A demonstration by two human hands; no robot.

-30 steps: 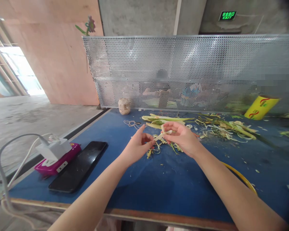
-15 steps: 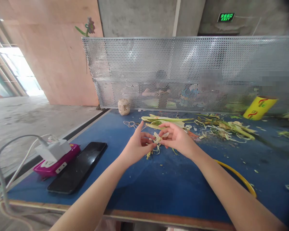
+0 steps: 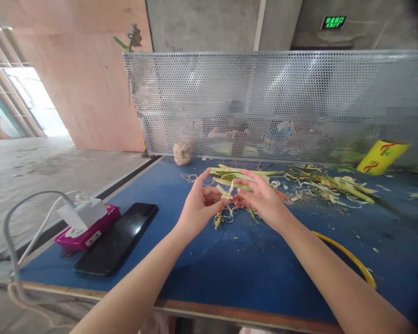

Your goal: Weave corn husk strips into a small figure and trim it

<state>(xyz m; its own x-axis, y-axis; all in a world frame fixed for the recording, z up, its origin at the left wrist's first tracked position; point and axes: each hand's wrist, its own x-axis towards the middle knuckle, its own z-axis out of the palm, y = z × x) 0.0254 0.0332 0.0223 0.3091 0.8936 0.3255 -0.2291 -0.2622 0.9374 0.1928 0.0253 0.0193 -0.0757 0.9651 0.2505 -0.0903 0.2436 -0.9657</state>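
Between my two hands is a small pale piece of folded plant strips (image 3: pixel 226 193), its two short ends sticking up. My left hand (image 3: pixel 201 204) pinches its left side between thumb and fingers, with the index finger raised. On the other side, my right hand (image 3: pixel 257 197) grips it with thumb and fingertips. Thin yellow-green plant shreds (image 3: pixel 220 219) lie on the blue table just below. Behind my fingers are long green-white leaf strips (image 3: pixel 230 172), partly covered by my right hand.
At the left lie a black phone (image 3: pixel 116 239) and a magenta power strip (image 3: pixel 80 237) with a white charger (image 3: pixel 81 213). A twine ball (image 3: pixel 181 153), a plant-scrap pile (image 3: pixel 334 185), a yellow roll (image 3: pixel 383 157) and a yellow cable (image 3: pixel 351 260) surround the work. A perforated metal screen (image 3: pixel 202 93) stands behind.
The pale folded piece has turned so that its two ends point upward. My fingers have shifted slightly around it. The whole view has moved a little.
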